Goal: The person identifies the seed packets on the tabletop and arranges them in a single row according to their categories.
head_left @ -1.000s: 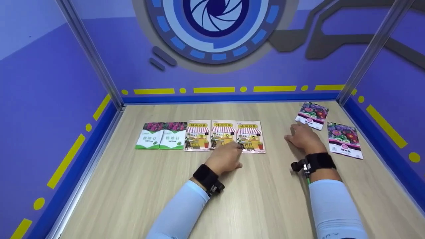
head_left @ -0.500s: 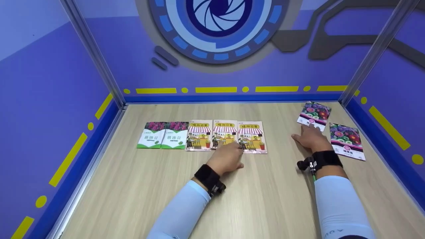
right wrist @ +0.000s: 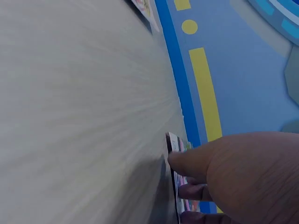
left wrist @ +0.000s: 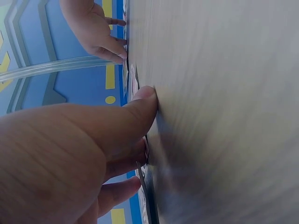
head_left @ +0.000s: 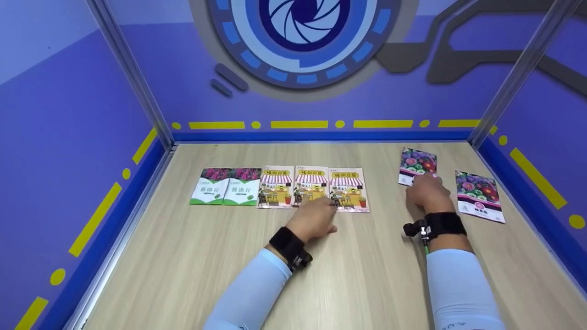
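Note:
In the head view my left hand (head_left: 312,217) rests at the lower edges of the middle and right pink seed packets (head_left: 346,185). Its thumb (left wrist: 145,95) touches the bare wood, and the fingers lie by the packets' lower edges. Over at the right, my right hand (head_left: 429,192) touches the bottom of a seed packet printed with purple and red flowers (head_left: 417,162). The right wrist view has the fingers on that packet's face and the thumb (right wrist: 180,161) at its near edge. A matching flower packet (head_left: 479,197) lies right of this hand.
Two green-and-white seed packets (head_left: 208,188) lie left of the pink ones, all in one row on the wooden table (head_left: 357,275). Blue-purple panels (head_left: 293,105) wall the back and both sides.
The flower packet under my right hand has slid left and slightly nearer, and turned straighter. My right hand went with it, fingers drawn in. The left hand has stayed in place.

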